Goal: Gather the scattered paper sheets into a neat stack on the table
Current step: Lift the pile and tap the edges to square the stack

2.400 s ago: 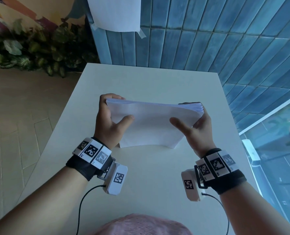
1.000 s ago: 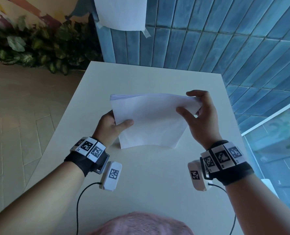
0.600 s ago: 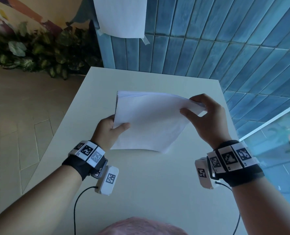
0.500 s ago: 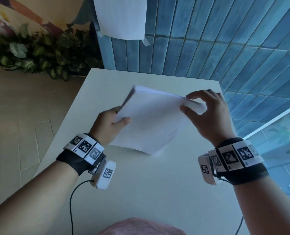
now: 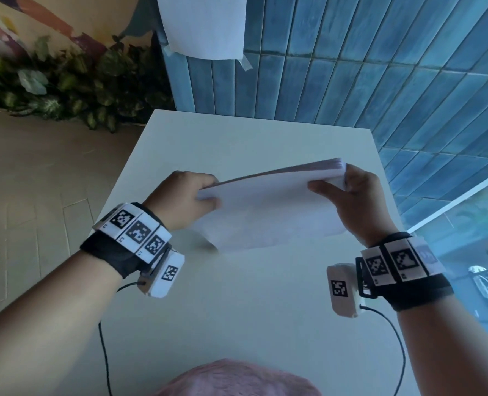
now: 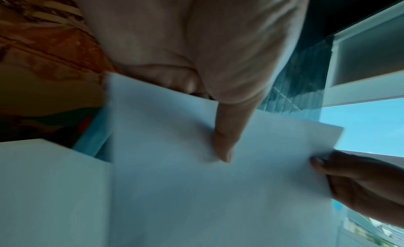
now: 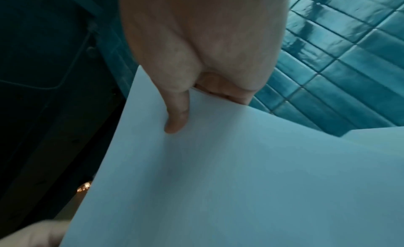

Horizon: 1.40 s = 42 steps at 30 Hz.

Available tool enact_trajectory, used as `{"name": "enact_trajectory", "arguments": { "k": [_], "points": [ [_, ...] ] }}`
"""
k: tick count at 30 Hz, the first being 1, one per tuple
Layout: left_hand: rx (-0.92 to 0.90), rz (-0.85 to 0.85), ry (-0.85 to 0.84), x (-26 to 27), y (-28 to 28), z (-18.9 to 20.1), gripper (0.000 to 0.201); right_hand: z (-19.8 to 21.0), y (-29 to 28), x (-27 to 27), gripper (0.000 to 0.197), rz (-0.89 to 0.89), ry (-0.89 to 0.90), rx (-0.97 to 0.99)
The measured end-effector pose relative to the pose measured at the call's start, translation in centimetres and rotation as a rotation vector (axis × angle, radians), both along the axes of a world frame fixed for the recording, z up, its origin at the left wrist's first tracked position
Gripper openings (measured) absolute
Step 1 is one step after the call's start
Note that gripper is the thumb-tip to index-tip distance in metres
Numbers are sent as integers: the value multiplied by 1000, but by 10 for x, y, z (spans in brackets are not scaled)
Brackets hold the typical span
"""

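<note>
A stack of white paper sheets [image 5: 268, 212] stands tilted on its long lower edge over the white table [image 5: 237, 304]. My left hand [image 5: 188, 198] grips its left end, thumb on the near face. My right hand [image 5: 348, 195] grips its right end in the same way. The left wrist view shows the paper stack [image 6: 218, 190] with my left thumb [image 6: 225, 138] pressed on it and the right hand [image 6: 360, 185] at its far end. In the right wrist view, the right thumb [image 7: 177, 116] lies on the sheets [image 7: 240, 181], fingers behind.
The table's far edge meets a blue tiled wall [image 5: 351, 67] with a paper sheet [image 5: 202, 24] taped to it. Leafy plants [image 5: 65, 90] line the floor at the left. A glass pane [image 5: 479, 267] runs along the right side.
The stack was turned in my hands from one edge to another. It now stands on a long edge, lower over the table, with both hands at its ends.
</note>
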<state>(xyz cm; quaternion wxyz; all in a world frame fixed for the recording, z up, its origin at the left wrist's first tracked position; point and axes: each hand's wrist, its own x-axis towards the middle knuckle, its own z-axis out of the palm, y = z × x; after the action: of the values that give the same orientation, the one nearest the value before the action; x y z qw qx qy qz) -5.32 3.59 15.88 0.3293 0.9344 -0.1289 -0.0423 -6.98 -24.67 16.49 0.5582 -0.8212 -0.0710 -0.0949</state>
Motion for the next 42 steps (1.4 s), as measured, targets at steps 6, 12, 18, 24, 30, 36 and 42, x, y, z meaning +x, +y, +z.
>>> {"name": "enact_trajectory", "arguments": {
  "k": [6, 12, 18, 24, 30, 36, 42],
  "points": [
    [-293, 128, 119, 5, 31, -22, 14, -30, -19, -4, 21, -53, 127, 212],
    [-861, 386, 87, -4, 10, -42, 20, -63, -4, -10, 19, -213, 152, 387],
    [-727, 387, -129, -7, -8, -42, 28, -87, 7, -19, 22, -322, 146, 498],
    [-704, 455, -123, -14, -10, -58, 31, -96, 7, -17, 34, -309, 157, 449],
    [-706, 442, -76, -18, -6, -71, 45, -103, 7, -16, 33, -312, 199, 320],
    [-699, 483, -23, -14, -6, -81, 42, -102, 5, -13, 29, -299, 204, 314],
    [-696, 464, -10, -14, 0, -87, 37, -107, 5, -14, 27, -294, 211, 315]
  ]
}}
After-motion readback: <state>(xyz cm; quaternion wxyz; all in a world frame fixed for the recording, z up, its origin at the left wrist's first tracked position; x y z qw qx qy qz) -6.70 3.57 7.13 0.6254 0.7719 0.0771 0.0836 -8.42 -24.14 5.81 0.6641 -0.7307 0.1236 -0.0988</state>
